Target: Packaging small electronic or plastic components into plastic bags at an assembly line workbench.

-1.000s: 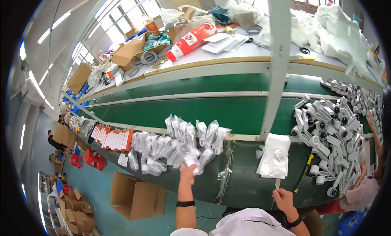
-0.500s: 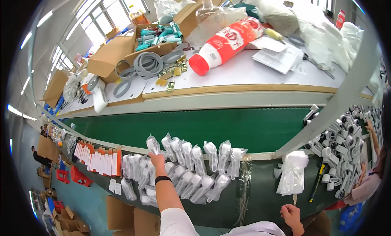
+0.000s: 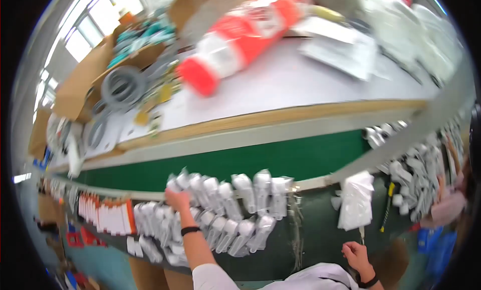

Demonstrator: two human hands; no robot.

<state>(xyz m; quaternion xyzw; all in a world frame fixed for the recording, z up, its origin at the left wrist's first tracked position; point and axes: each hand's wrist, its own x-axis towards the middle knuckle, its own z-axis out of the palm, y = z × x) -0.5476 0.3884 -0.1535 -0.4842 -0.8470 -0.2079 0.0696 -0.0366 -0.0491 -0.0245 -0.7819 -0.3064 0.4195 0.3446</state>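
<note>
My left hand (image 3: 178,199) reaches to the left end of the back row and closes around the lower end of a bagged white device (image 3: 172,183), which has a rounded head and a handle. Motion blur softens the fingers there. Beside it, more bagged white devices (image 3: 228,200) lean along the belt's near rail, and a front row of the same bagged devices (image 3: 243,236) lies nearer me. My right hand (image 3: 356,255) hangs at the near edge with curled fingers, nothing visible in it. Just beyond it lies a stack of clear plastic bags (image 3: 356,202).
Orange-and-white boxes (image 3: 107,215) stand in a row at left. A green belt (image 3: 240,160) runs behind. On the shelf lies a red-and-white bottle (image 3: 245,39). At right are a slanting post (image 3: 396,132), a pile of unbagged devices (image 3: 416,175), a yellow-black tool (image 3: 387,205) and another person's arm (image 3: 443,192).
The view has shifted and blurred. My left hand has brought the bagged device down into line at the left end of the back row. My right hand stays near the same place.
</note>
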